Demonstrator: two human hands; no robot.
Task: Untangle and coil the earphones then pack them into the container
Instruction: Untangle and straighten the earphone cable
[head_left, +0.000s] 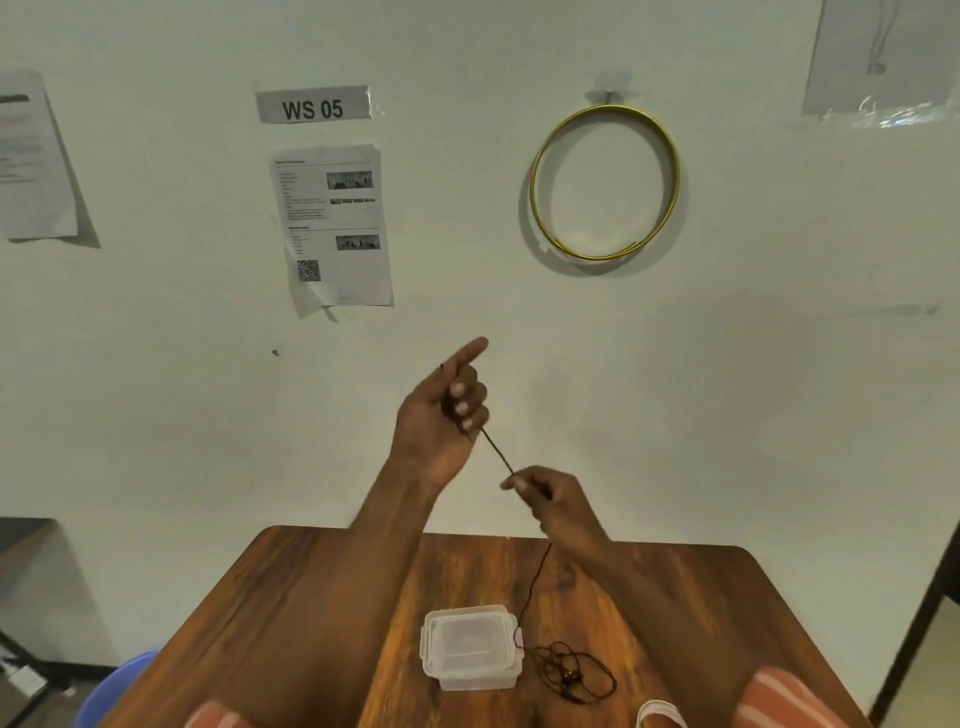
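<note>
My left hand (447, 415) is raised above the far table edge, fingers curled around the black earphone cable, index finger pointing out. My right hand (553, 499) pinches the same cable lower down, so a short taut stretch (497, 453) runs between both hands. From the right hand the cable hangs down to the table and ends in a loose tangle of earphones (574, 675). A clear plastic container (470, 647) with its lid on sits on the wooden table (311, 597), just left of the tangle.
The table's far edge meets a white wall with taped papers and a gold hoop (605, 182). A blue bin (111, 691) stands by the table's left. A white object (660, 714) peeks in at the bottom edge.
</note>
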